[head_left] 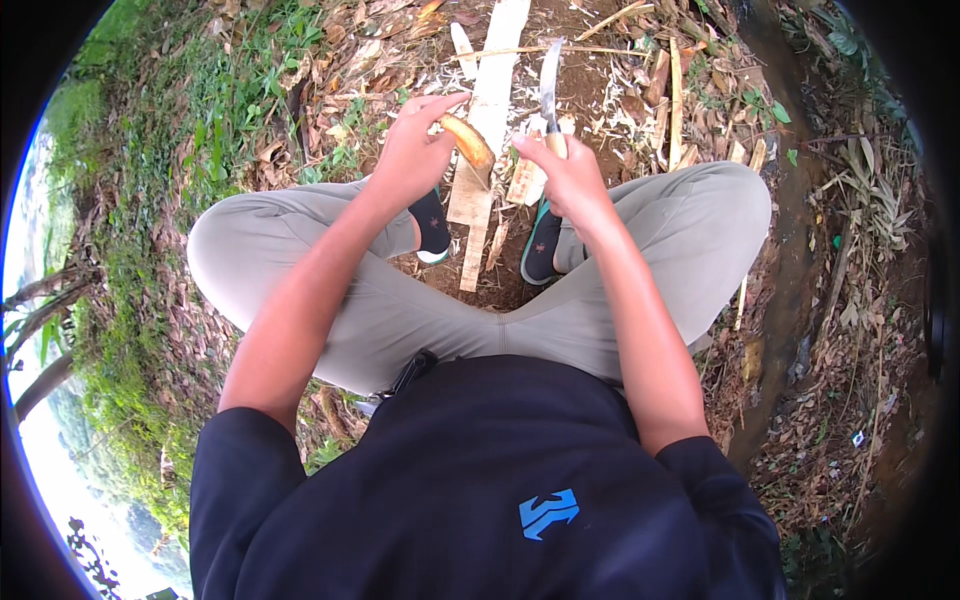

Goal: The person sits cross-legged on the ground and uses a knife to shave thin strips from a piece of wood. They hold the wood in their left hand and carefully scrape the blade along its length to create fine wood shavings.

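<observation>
My left hand (pixel 410 150) grips the upper end of a curved, yellow-brown wooden piece (pixel 471 147), smooth and thicker toward its near end. That end sits over a long pale board (pixel 490 105); I cannot tell whether they touch. In my right hand (pixel 570 180) is a knife (pixel 549 85), its curved blade pointing away from me and its light handle partly hidden by my fingers. The two hands are apart, one on each side of the board. A short pale wood block (pixel 526 180) lies beside the board, just left of my right hand.
My bent legs (pixel 290 235) spread to both sides, with dark shoes (pixel 541 245) between them. Wood shavings (pixel 600 90) and dry leaves cover the soil. Thin wood strips (pixel 676 105) lie at the right, and green plants (pixel 215 130) grow on the left slope.
</observation>
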Motion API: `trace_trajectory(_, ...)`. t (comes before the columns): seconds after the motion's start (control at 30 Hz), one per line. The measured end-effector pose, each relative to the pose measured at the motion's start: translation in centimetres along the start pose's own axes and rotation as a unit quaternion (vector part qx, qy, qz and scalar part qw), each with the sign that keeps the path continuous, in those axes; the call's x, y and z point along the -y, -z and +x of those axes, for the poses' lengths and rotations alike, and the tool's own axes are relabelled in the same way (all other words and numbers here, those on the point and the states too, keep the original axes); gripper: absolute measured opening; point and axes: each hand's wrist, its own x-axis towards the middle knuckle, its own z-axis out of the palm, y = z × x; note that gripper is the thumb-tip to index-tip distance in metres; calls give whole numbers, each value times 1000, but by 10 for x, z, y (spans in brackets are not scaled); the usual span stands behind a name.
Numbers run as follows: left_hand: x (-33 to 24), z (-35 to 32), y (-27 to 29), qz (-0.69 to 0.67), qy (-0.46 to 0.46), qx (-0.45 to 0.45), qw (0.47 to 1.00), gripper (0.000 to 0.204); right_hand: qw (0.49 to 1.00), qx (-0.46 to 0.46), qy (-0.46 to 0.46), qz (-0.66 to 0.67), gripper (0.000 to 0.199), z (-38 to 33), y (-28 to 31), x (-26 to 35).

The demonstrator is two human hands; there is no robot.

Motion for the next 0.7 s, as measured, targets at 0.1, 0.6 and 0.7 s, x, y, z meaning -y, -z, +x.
trace_trajectory(0.1,-2,-9,-11,-65,50,-26,996,57,999,40,4,6,40,10,-6,20)
trace_trajectory(0.6,6,-20,-58,-258,108,-122,952,66,995,98,0,17,32,22,-1,5)
trace_trajectory(0.7,3,-18,-63,-278,123,-128,944,67,995,85,49,19,34,22,-1,3)
